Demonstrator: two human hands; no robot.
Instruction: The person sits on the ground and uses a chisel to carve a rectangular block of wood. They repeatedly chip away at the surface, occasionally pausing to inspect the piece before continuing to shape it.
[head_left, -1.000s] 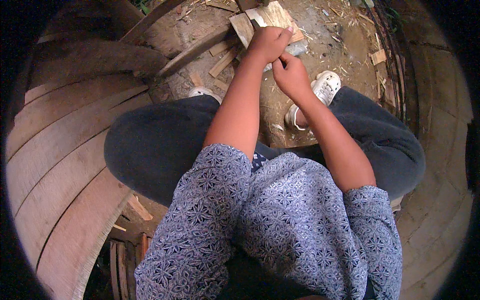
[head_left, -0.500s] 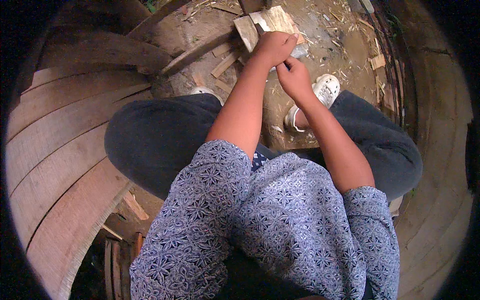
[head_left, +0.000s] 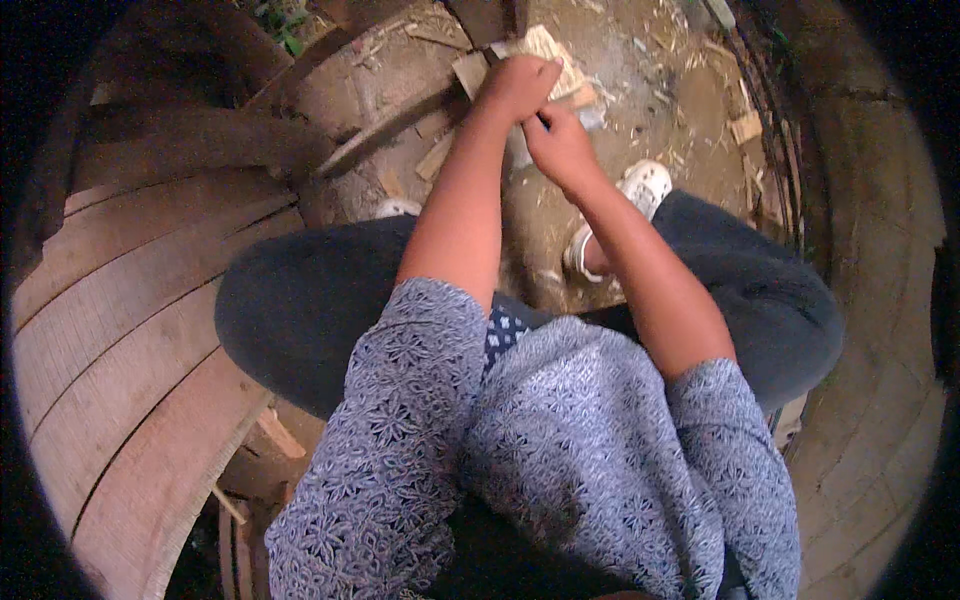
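Note:
Out in front of me, above the ground, my left hand [head_left: 520,85] is closed, fingers curled round something its back hides. Just nearer and to the right is my right hand [head_left: 562,148], also closed, its thumb side close against the left hand. Whatever either hand grips is too covered to name. Behind the left hand lies a pale, freshly cut piece of wood [head_left: 545,46], partly hidden by it. An orange-toned wood edge [head_left: 583,96] shows beside that piece.
Wood shavings [head_left: 640,90] litter the dirt floor. Curved-looking planks [head_left: 130,330] stand at my left, with a slanting board [head_left: 385,132] farther ahead. My dark-trousered knees [head_left: 310,300] spread to both sides; a white shoe [head_left: 645,185] is near my right hand.
Both hands have shifted left together, staying closed and close to each other. A dark narrow part seen beyond the left hand earlier is now hidden. The whole view has tilted slightly.

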